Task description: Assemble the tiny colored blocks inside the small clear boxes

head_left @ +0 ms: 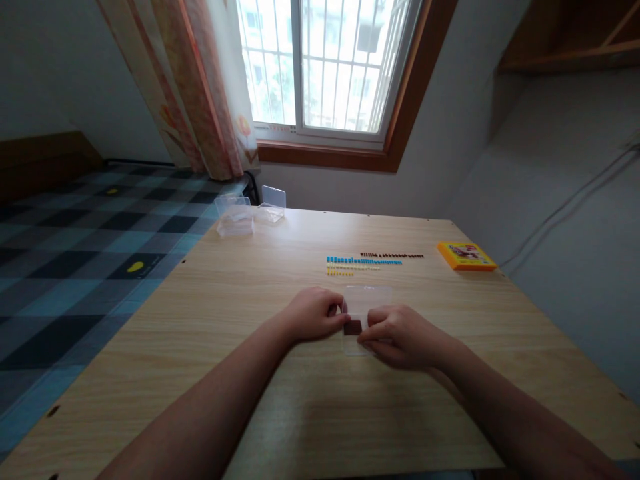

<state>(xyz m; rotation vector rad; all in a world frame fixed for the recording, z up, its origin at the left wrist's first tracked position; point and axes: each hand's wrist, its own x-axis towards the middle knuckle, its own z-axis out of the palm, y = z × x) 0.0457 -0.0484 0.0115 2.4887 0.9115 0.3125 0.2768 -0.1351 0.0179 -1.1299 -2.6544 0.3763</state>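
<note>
My left hand (314,313) and my right hand (400,335) meet over a clear plastic baseplate (367,300) lying on the wooden table (240,320). Both hands have their fingers curled and pinch a small dark brown piece (353,327) from either side, just above the plate's near part. Beyond the plate lie three rows of tiny pieces: a blue row (363,261), a yellow row (345,269) and a dark brown row (391,255).
A yellow box (467,256) lies at the table's right side. Clear plastic containers (234,215) and a lid (273,203) stand at the far left corner. A bed with a checked cover (65,267) runs along the left. A window and curtain are behind.
</note>
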